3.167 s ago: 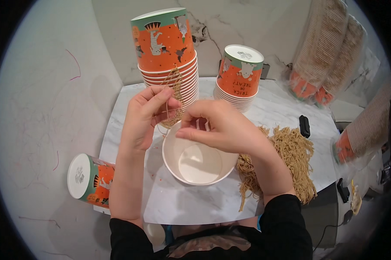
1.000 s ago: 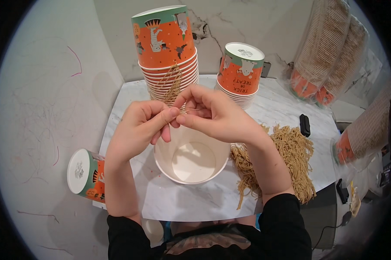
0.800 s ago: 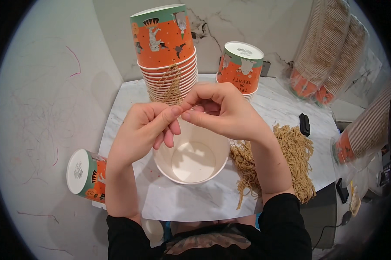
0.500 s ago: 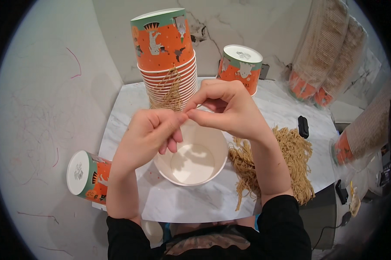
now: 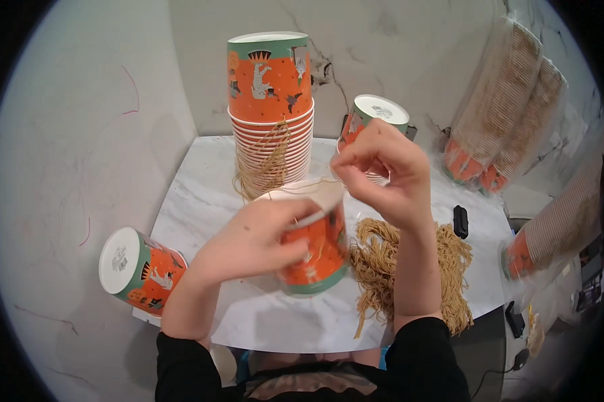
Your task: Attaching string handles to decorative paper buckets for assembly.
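Observation:
My left hand (image 5: 265,238) grips the near rim of an orange and green paper bucket (image 5: 322,258), fingers over the edge and thumb outside; these fingers are partly blurred. The bucket tilts on the table with its white mouth leaning away from me. Above and to the right of that mouth, my right hand (image 5: 389,174) pinches a thin tan cord (image 5: 321,181), which runs left across the bucket's opening. Beside my right forearm lies a heap of tan cords (image 5: 453,281). Behind the bucket, more cords (image 5: 265,164) hang on a tall stack of upside-down buckets (image 5: 272,84).
One bucket (image 5: 144,271) lies tilted at the left table edge. Another bucket (image 5: 375,110) stands upside down at the back. Bagged bucket stacks (image 5: 496,107) lean at the right wall, with one more bagged stack (image 5: 556,221) nearer. A small black object (image 5: 461,222) sits on the marbled table (image 5: 195,194).
My hands have parted: the left has dropped to the bucket's rim, the right has moved right with the cord. The bucket has tipped, so its orange side now faces me.

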{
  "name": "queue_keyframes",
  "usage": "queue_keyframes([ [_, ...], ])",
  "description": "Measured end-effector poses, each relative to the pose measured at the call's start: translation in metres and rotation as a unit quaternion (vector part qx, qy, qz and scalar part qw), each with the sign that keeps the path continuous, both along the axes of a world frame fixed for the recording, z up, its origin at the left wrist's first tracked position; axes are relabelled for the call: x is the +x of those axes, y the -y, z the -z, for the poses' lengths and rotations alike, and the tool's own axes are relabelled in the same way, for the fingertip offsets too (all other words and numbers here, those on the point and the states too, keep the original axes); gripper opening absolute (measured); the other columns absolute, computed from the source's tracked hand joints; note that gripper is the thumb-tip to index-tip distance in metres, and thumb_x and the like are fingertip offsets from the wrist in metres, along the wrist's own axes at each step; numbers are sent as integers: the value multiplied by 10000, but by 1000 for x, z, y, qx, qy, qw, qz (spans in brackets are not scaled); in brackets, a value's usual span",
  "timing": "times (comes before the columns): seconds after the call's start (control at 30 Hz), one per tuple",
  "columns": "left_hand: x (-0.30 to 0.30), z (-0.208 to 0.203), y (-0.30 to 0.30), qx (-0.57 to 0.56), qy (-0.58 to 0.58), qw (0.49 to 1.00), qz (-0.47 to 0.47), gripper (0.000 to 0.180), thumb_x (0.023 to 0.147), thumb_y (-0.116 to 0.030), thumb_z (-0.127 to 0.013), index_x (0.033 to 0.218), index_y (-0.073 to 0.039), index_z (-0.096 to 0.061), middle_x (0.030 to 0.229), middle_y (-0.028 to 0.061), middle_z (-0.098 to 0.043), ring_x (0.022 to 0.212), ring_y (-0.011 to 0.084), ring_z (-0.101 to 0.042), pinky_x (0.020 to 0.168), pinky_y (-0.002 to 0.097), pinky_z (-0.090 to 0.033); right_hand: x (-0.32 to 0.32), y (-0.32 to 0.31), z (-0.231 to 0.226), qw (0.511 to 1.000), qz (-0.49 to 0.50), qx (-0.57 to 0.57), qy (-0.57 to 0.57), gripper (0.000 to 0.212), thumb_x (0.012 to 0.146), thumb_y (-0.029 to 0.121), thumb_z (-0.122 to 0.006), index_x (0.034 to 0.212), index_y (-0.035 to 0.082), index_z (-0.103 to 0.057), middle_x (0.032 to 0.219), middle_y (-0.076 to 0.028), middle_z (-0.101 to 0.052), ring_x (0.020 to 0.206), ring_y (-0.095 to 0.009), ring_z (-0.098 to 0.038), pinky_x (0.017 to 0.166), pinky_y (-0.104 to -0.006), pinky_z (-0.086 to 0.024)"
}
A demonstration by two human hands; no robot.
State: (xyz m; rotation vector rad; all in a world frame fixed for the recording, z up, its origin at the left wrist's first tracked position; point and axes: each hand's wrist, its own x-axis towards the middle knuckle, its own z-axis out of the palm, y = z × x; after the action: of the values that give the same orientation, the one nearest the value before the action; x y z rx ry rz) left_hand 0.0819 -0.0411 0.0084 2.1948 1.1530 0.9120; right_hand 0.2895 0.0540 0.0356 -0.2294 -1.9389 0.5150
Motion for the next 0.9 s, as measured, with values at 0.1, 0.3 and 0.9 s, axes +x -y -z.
queue_keyframes([
  [0.1,0,-13,4,-166,283,944,-24,363,886,31,-637,1244,14,-580,1148,39,-667,1005,110,-664,842,272,-582,1,9,-5,998,-18,58,31,159,744,-20,-729,887,50,-736,835,-14,-617,690,-84,-568,550,-240,-419],
  [0.3,-2,-16,5,-121,400,909,-3,459,896,7,-705,1313,24,-513,1187,88,-659,1054,129,-665,907,272,-569,-13,10,4,979,66,191,20,261,692,-37,-782,923,72,-733,846,-42,-630,727,-167,-635,598,-293,-513],
  [0.9,2,-13,8,-109,414,904,-8,428,881,-3,-722,1269,15,-541,1140,99,-675,1043,124,-662,920,269,-557,-24,6,8,943,101,318,3,278,642,-14,-774,895,70,-695,858,-40,-624,723,-218,-624,591,-326,-516],
])
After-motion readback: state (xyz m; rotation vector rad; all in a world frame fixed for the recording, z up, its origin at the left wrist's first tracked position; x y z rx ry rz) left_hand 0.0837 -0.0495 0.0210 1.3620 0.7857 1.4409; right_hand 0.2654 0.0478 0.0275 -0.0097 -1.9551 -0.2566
